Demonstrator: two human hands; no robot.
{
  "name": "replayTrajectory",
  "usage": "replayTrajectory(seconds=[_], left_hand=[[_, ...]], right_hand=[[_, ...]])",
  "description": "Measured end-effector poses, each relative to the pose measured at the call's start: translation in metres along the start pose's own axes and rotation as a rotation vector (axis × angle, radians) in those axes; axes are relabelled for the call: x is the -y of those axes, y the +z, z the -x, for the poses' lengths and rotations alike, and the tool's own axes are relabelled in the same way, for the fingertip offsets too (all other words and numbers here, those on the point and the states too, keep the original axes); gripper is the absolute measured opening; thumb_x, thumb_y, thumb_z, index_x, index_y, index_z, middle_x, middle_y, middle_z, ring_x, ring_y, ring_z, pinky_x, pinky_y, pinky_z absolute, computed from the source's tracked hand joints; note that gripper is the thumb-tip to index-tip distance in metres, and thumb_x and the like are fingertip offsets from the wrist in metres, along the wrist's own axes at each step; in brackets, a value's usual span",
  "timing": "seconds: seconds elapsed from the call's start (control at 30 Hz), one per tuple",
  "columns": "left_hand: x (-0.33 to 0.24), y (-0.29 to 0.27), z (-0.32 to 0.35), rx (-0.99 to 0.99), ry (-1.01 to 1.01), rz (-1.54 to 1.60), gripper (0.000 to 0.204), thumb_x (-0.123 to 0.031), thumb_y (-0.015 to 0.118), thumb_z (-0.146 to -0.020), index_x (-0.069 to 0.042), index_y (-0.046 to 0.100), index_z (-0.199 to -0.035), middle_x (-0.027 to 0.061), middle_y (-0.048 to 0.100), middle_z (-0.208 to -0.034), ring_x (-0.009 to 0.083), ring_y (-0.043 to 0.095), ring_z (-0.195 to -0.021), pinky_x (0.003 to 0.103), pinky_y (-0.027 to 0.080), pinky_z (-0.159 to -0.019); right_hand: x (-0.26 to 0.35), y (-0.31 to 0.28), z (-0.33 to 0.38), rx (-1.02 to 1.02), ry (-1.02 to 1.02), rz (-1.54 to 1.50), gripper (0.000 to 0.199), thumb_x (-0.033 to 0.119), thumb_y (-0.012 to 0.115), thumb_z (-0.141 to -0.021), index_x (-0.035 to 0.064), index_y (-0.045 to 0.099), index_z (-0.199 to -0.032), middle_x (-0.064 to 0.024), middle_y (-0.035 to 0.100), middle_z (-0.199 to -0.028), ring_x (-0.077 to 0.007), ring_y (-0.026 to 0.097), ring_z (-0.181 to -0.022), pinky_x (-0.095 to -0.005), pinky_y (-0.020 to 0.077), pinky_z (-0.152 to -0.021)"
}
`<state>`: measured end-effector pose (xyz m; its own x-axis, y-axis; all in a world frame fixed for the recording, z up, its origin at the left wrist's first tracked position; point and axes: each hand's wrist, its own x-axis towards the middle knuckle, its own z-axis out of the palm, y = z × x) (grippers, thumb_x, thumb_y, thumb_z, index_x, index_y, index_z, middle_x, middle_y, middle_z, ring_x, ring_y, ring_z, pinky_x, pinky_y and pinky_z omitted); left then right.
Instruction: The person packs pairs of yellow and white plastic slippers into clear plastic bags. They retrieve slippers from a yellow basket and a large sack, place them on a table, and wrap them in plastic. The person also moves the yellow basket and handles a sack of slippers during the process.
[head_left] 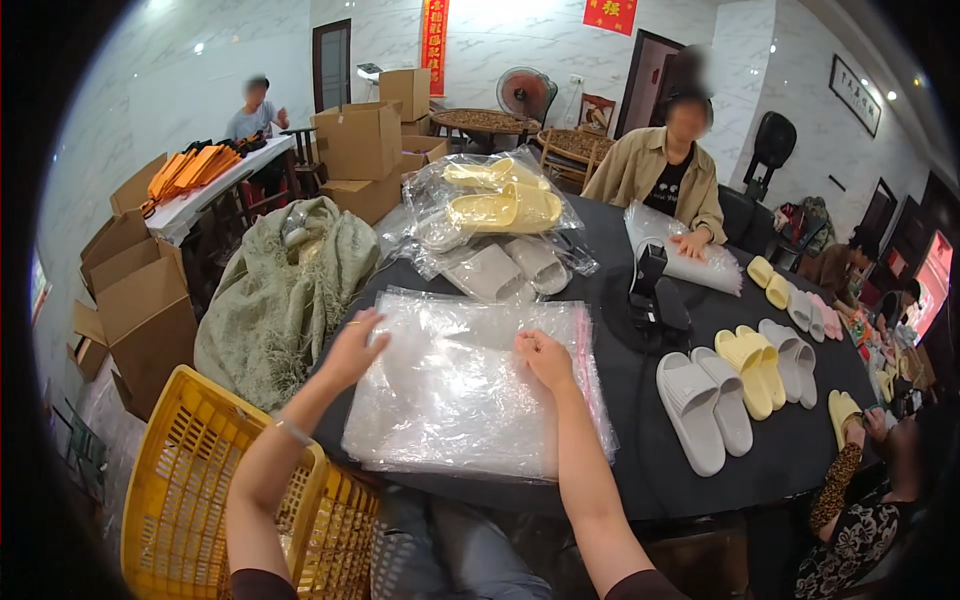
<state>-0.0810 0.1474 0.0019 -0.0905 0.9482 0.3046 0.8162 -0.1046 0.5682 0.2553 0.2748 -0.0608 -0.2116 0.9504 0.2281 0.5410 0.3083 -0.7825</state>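
A stack of clear plastic bags (450, 400) with a pink strip along the right side lies flat on the dark-covered table in front of me. My left hand (355, 348) is at the stack's upper left edge, fingers apart and holding nothing that I can see. Over the right part of the stack, my right hand (547, 358) is closed with its fingertips pressed together; whether a bag's edge is between them cannot be made out. Just beyond lie bagged yellow slippers (510, 207) and bagged grey slippers (490, 272).
Grey slippers (690, 410) and yellow slippers (750, 370) line the table's right side. A black stand (660, 295) is near a person (675, 170) handling plastic bags. Yellow crates (170, 500), a green sack (285, 300) and cardboard boxes (150, 320) are on my left.
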Motion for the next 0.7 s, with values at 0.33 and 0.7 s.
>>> replayTrajectory(seconds=[0.33, 0.7], left_hand=[[0.148, -0.143, 0.257, -0.649, -0.462, -0.328, 0.026, -0.012, 0.055, -0.091, 0.002, 0.055, -0.114, 0.0142, 0.054, -0.102, 0.0287, 0.052, -0.098, 0.037, 0.042, -0.088], [0.317, -0.056, 0.494, 0.013, -1.647, 0.6, 0.057, -0.038, 0.07, -0.081, -0.005, 0.055, -0.125, 0.0165, 0.055, -0.127, 0.0311, 0.054, -0.107, 0.044, 0.047, -0.092]], right_hand=[[-0.003, 0.005, -0.001, 0.043, 0.005, -0.141, 0.03, 0.034, 0.057, -0.089, 0.011, 0.068, -0.105, -0.0073, 0.068, -0.074, -0.0183, 0.066, -0.07, -0.0323, 0.0491, -0.069], [-0.012, -0.002, -0.007, 0.026, -0.015, -0.166, 0.028, 0.032, 0.057, -0.09, 0.0097, 0.069, -0.103, -0.0024, 0.065, -0.069, -0.012, 0.06, -0.063, -0.0284, 0.0455, -0.062]])
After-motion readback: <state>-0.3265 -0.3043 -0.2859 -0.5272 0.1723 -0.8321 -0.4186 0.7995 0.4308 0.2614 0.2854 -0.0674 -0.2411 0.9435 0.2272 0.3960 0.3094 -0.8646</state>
